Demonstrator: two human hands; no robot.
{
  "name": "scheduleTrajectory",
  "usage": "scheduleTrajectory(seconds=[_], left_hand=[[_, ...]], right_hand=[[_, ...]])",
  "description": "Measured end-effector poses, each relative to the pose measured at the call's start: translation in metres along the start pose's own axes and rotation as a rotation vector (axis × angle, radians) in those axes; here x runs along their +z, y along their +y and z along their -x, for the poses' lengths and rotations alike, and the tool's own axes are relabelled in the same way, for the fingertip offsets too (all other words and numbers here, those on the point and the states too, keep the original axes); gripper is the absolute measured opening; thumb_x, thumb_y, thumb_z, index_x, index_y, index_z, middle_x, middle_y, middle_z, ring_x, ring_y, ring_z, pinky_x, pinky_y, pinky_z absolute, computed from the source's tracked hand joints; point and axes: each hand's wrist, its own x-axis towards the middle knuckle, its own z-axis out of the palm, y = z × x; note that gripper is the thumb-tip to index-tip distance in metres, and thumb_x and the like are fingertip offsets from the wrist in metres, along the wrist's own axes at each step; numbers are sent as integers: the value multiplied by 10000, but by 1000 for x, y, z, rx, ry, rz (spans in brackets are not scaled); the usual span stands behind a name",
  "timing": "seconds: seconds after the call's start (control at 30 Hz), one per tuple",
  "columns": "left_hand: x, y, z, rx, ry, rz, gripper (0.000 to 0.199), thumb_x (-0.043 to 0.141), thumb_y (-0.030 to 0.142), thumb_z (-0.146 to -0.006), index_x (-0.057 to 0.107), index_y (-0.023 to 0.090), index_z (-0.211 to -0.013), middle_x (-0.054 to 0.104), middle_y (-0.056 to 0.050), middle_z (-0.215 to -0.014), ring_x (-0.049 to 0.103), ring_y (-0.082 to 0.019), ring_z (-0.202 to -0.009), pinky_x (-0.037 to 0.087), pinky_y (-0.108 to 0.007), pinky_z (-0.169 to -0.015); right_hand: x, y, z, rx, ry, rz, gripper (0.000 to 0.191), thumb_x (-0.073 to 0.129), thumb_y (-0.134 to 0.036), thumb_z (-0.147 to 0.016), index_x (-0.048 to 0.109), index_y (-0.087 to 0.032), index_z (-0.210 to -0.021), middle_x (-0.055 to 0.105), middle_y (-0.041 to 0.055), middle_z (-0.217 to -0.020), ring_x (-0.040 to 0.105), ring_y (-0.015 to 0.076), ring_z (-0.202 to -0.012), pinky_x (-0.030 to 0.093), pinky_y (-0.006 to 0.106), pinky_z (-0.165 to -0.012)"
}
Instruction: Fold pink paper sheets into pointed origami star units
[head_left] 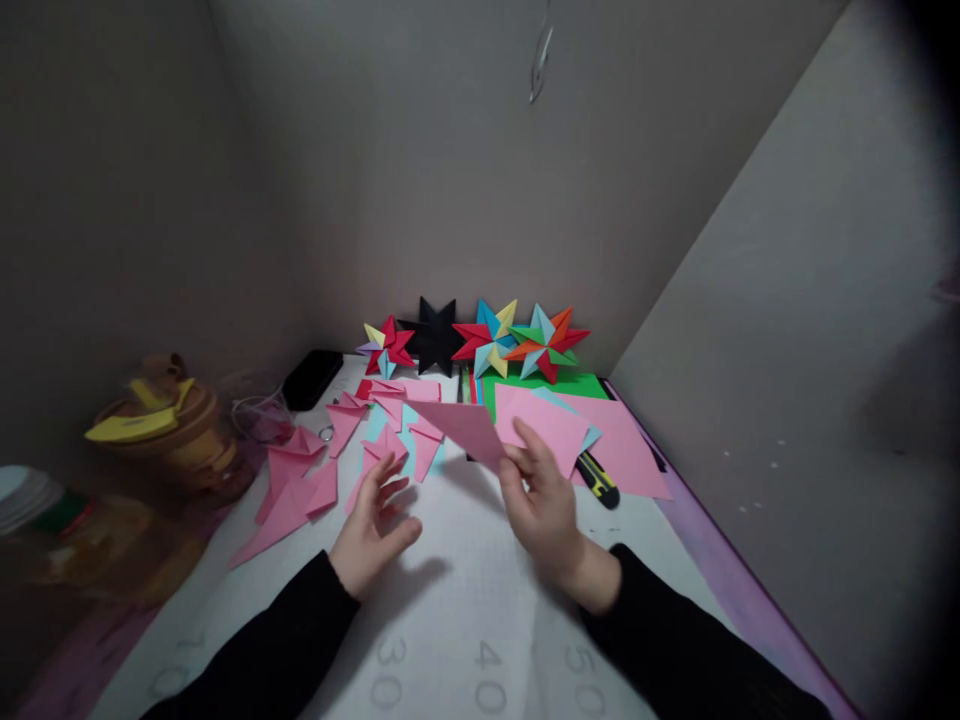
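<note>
Between thumb and fingers, my right hand [541, 500] pinches a sheet of pink paper [466, 428] by its right edge, tilted above the table. My left hand [377, 530] hovers to the left of that sheet, fingers apart and holding nothing. Beyond and left of it lie several folded pink paper pieces [296, 490], some over light blue paper. Just past my right hand, more pink sheets [626, 440] are spread out. A yellow-and-black utility knife [600, 482] rests beside them, partly under the paper.
Folded paper stars [491, 340] in several colours, one a black star [438, 336], lean against the back wall. A black phone [313, 378] lies at the back left. Brown and yellow containers [176, 430] and a white-lidded cup [34, 500] stand at the left. Large numbers mark the white mat [450, 620].
</note>
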Motion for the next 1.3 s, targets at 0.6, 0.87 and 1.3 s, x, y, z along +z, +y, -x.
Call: scheduleTrajectory(seconds=[0.6,0.87,1.3], left_hand=[[18,31,14,-698,-359,775,367,744,228,-702,684,85,-1034,716,-188,-975,689,-309,-862,538,-394,-760],[18,20,15,-679,-366,760,364,733,200,-707,690,98,-1053,725,-180,-948,694,-302,-848,538,-377,-750],[12,30,17,-234,-269,593,957,672,582,-713,83,420,-1449,532,-84,-1347,585,-283,-1120,486,-385,-881]], right_hand=[[-33,35,45,-55,-764,-492,426,539,-159,-884,542,-338,-1271,633,18,-1227,629,163,-1070,500,306,-924],[-33,28,42,-87,-815,-532,403,597,-179,-864,573,-338,-1233,590,31,-1286,601,163,-1107,484,317,-934],[-30,54,47,172,-319,-616,191,657,-395,-817,733,-320,-976,724,52,-993,677,185,-904,523,299,-801]])
